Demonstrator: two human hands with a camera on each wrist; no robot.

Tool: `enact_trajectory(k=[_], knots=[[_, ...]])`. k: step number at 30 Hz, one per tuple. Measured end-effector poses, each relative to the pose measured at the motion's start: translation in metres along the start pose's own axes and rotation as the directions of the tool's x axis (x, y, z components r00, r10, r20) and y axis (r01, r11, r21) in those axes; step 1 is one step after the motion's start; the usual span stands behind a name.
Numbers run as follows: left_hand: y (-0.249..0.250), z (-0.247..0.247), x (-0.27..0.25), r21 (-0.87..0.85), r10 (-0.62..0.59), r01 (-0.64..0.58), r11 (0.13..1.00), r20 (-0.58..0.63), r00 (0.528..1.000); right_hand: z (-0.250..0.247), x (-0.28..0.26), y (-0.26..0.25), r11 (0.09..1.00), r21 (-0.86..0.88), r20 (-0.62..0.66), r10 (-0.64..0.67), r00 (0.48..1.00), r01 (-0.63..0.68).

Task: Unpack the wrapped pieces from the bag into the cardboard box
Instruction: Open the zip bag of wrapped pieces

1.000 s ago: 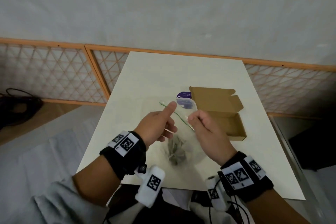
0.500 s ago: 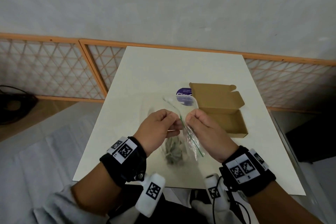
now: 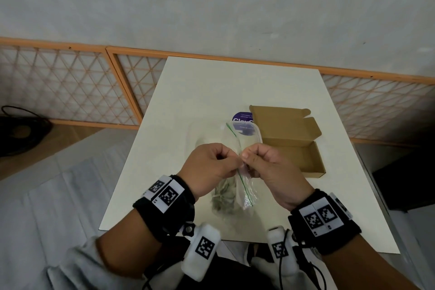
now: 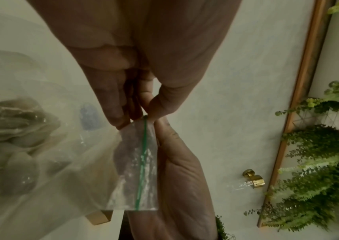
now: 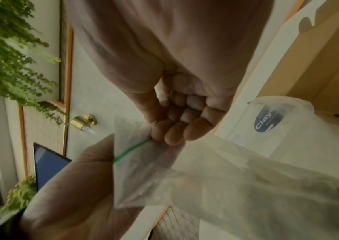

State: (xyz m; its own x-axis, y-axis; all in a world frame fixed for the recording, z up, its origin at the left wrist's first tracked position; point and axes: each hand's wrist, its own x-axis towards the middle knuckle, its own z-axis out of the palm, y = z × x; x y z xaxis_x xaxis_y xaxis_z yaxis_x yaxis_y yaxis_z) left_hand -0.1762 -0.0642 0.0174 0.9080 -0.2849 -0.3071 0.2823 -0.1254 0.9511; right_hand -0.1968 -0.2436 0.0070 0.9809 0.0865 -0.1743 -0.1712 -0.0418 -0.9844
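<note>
Left hand: my left hand [image 3: 213,165] has fingers curled, thumb and fingertip pinching one lip of the bag [image 3: 231,192] at its green zip line [image 3: 244,187].
Right hand: my right hand [image 3: 268,167] pinches the opposite lip, right against the left, knuckles nearly touching.
Bag: clear thin plastic, held above the near part of the table [image 3: 188,92], its body sagging below my hands; the far end of the mouth curls up beyond them.
Pieces: grey wrapped pieces [image 3: 223,198] sit bunched in the bottom of the bag, under my left wrist; how many, I cannot tell.
Handling: the film looks soft, light and slippery, so I judge the best hold is on the stiffer zip strip, one lip per hand, pulling apart. The load hangs low, so the bag will likely swing if I let one side go.
Pieces, handling: they look small and light; I cannot tell whether they are fragile, so I would lift them out rather than tip them.
Box: the box [image 3: 296,148] lies open on the table just beyond my right hand, lid flap back, with nothing visible inside.
Sticker: a purple round sticker [image 3: 241,116] shows beside the box's far left corner, partly behind the bag.
</note>
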Motion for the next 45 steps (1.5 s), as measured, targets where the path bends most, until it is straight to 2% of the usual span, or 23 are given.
enact_trajectory(k=[6, 10, 14, 17, 20, 23, 27, 31, 34, 37, 39, 40, 42, 45], knots=[[0.001, 0.001, 0.001, -0.062, -0.062, 0.063, 0.996, 0.024, 0.998, 0.004, -0.003, 0.002, 0.975, -0.221, -0.044, -0.038, 0.998, 0.028], [-0.001, 0.008, -0.001, 0.009, -0.049, 0.049, 0.999, -0.029, 0.998, 0.009, -0.007, 0.002, 0.933, -0.355, -0.051, -0.08, 0.996, 0.057], [-0.003, 0.011, -0.003, -0.061, -0.099, 0.097, 0.993, -0.026, 0.995, 0.012, -0.009, 0.0, 0.921, -0.388, -0.077, -0.075, 0.994, 0.04], [0.003, 0.008, -0.004, -0.16, -0.163, 0.173, 0.972, 0.072, 0.984, 0.011, -0.012, -0.005, 0.908, -0.416, -0.029, -0.074, 0.997, 0.056], [0.001, 0.005, -0.001, -0.076, -0.136, 0.144, 0.987, 0.099, 0.986, 0.012, -0.018, -0.009, 0.9, -0.425, 0.022, -0.093, 0.995, 0.094], [-0.004, 0.003, 0.0, -0.088, -0.085, 0.098, 0.991, 0.141, 0.986, 0.013, -0.019, -0.01, 0.903, -0.414, 0.041, -0.111, 0.993, 0.118], [-0.009, 0.0, -0.002, -0.171, -0.06, 0.082, 0.982, 0.13, 0.99, 0.011, -0.018, -0.011, 0.903, -0.423, -0.081, -0.115, 0.99, 0.071], [-0.011, -0.015, -0.004, -0.249, -0.059, 0.062, 0.967, 0.019, 0.998, -0.015, -0.009, -0.011, 0.954, -0.298, -0.262, -0.055, 0.964, -0.027], [-0.009, -0.03, -0.006, -0.272, -0.025, 0.007, 0.962, -0.063, 0.998, -0.034, -0.005, -0.014, 0.949, -0.311, -0.338, -0.064, 0.939, -0.048], [-0.008, -0.025, -0.008, -0.169, 0.014, -0.023, 0.985, -0.054, 0.998, -0.029, -0.003, -0.025, 0.956, -0.247, -0.277, 0.087, 0.957, -0.158], [-0.01, -0.014, -0.009, -0.137, 0.034, -0.039, 0.99, -0.034, 0.999, -0.017, -0.001, -0.031, 0.896, -0.347, -0.193, 0.22, 0.956, -0.276], [-0.011, -0.009, -0.01, -0.125, 0.045, -0.047, 0.991, -0.026, 0.999, -0.011, 0.001, -0.032, 0.855, -0.426, -0.155, 0.254, 0.955, -0.296], [-0.014, -0.003, -0.014, -0.094, 0.063, -0.063, 0.994, 0.004, 0.998, -0.003, 0.005, -0.03, 0.79, -0.548, -0.126, 0.248, 0.961, -0.276], [-0.018, -0.003, -0.021, -0.054, 0.031, -0.03, 0.998, 0.012, 0.999, -0.003, 0.011, -0.022, 0.754, -0.643, -0.081, 0.111, 0.99, -0.138]])
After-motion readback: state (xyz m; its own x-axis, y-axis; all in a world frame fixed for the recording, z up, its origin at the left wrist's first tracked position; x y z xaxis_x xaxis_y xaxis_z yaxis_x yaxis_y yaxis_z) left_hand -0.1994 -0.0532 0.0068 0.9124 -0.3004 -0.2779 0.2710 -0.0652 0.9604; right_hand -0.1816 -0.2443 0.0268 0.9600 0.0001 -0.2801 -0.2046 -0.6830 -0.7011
